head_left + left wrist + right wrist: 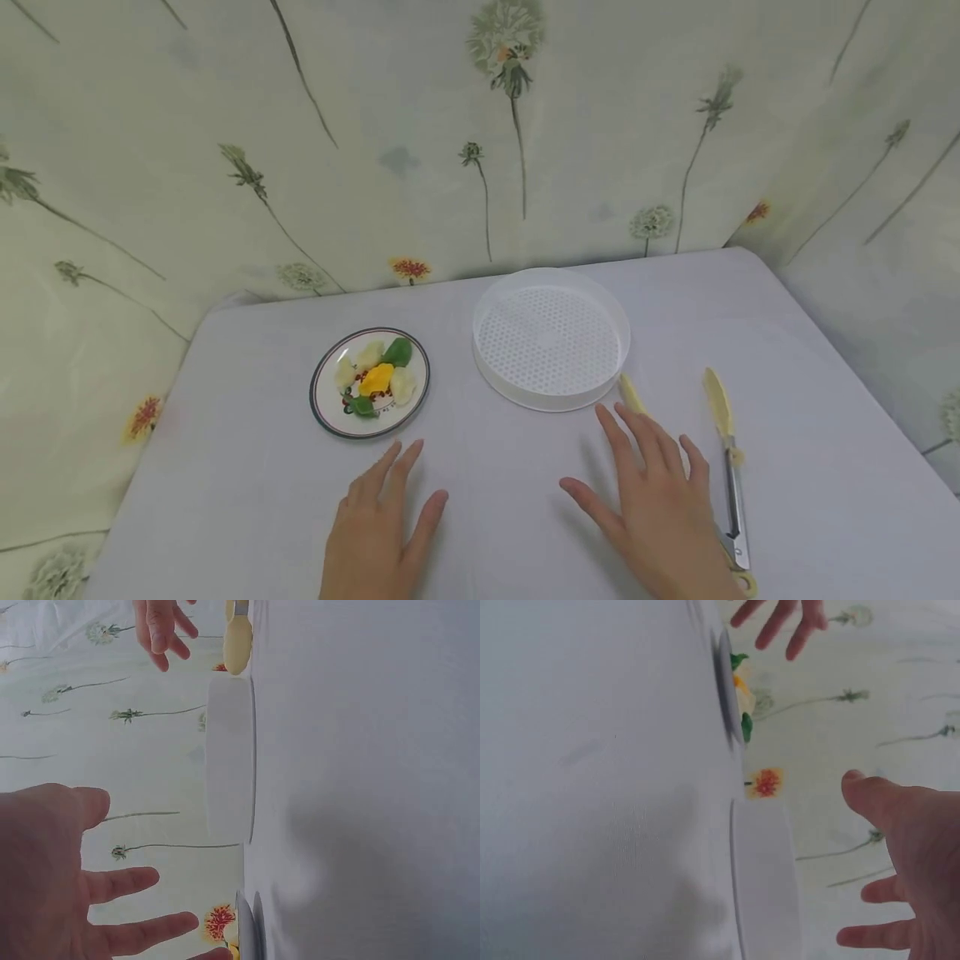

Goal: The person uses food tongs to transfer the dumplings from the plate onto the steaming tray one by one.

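Observation:
My left hand [378, 525] hovers above the cloth with fingers spread, just in front of a round plate [322, 398] and holding nothing. On that plate lie several small food pieces: pale dumpling-like ones [402, 386], a yellow one [377, 379] and green ones [397, 352]. My right hand [660, 512], also spread and holding nothing, hovers over part of a pair of tongs [718, 404]. The tongs have yellow tips and metal arms, and lie spread apart. Behind the right hand sits a round white tray with a perforated bottom [551, 342].
A white cloth [247, 500] covers the table. Flower-printed fabric [390, 167] hangs along the back and both sides. The perforated tray stands near the back edge, with a raised wall seen side-on in the left wrist view.

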Demonstrator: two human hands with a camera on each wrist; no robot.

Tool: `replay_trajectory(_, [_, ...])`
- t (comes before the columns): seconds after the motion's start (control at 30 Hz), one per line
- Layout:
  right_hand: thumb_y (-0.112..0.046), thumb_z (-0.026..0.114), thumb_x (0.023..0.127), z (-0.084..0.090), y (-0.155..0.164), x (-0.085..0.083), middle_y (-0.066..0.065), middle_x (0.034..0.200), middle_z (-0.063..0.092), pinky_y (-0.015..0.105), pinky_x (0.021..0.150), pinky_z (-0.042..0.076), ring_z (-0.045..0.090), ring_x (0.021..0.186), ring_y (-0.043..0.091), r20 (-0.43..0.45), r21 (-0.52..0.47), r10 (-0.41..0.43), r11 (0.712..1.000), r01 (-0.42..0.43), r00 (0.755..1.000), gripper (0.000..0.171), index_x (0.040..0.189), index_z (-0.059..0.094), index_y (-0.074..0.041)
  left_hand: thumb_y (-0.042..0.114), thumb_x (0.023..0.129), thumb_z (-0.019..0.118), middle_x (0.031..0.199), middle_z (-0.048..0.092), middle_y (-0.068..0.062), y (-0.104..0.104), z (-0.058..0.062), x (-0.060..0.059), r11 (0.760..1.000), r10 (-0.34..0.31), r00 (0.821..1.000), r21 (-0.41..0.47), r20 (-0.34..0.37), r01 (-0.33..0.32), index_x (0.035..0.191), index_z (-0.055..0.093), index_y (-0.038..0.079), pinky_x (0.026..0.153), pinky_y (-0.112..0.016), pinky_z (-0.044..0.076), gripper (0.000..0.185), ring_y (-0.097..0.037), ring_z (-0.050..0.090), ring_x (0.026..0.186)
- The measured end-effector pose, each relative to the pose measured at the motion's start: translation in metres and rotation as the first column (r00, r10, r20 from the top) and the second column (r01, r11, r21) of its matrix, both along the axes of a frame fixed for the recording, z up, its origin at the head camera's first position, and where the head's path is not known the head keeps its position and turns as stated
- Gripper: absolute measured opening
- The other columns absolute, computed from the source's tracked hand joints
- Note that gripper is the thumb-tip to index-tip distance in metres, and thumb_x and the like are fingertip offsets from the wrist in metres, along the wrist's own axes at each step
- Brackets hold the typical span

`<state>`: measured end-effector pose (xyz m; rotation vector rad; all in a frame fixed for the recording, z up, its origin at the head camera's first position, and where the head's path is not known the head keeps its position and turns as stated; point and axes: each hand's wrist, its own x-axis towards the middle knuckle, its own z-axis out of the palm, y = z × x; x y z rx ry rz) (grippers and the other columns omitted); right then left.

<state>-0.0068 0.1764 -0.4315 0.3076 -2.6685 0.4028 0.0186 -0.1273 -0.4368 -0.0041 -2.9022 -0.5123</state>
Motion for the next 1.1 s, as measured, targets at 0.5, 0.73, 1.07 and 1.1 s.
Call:
replay_trajectory(0.5, [-0.083,0.046,0.098,-0.008,0.017,0.001,0.016,0.145,0.062,0.071,0.108,0.040,0.055,0.134,0.036,-0.001,-0.016,-0.034,0.999,0.034,0.999,0.091,0.156,0.051,-0.013,0.049,0.113,0.050,0.138,0.074,-0.003,-0.017,0.005,-0.017,0.865,0.161,0.924,0.402,0.346,-0.301,0.138,0.066,0.025,0.100,-0.045,0.067,0.039,-0.021,0.073,0.118])
replay_trajectory(0.73, [-0.078,0.056,0.097,-0.011,0.028,0.000,0.021,0.148,0.059,0.071,0.096,0.043,0.058,0.121,0.052,-0.021,-0.043,-0.089,0.995,0.089,0.996,0.087,0.154,0.054,-0.012,0.051,0.114,0.045,0.143,0.070,-0.007,-0.031,-0.002,-0.030,0.725,0.155,0.891,0.563,0.427,-0.397,0.139,0.063,0.019,0.099,-0.035,0.067,0.044,-0.016,0.074,0.110])
replay_trajectory(1.07, [-0.051,0.086,0.084,-0.012,0.044,0.000,0.034,0.151,0.049,0.077,0.095,0.041,0.051,0.127,0.061,0.086,-0.073,-0.194,0.977,0.200,0.977,0.089,0.153,0.050,-0.008,0.045,0.116,0.039,0.149,0.061,-0.021,-0.058,-0.010,-0.050,0.240,-0.079,0.835,0.823,0.545,-0.515,0.154,0.043,0.004,0.103,-0.036,0.068,0.055,-0.021,0.075,0.116])
replay_trajectory(1.1, [-0.051,0.087,0.084,-0.012,0.046,0.001,0.036,0.152,0.047,0.078,0.094,0.041,0.050,0.128,0.062,0.095,-0.070,-0.210,0.974,0.217,0.973,0.090,0.153,0.050,-0.008,0.044,0.116,0.039,0.149,0.062,-0.021,-0.059,-0.010,-0.051,0.211,-0.087,0.835,0.829,0.544,-0.518,0.154,0.042,0.004,0.104,-0.038,0.068,0.055,-0.022,0.076,0.115])
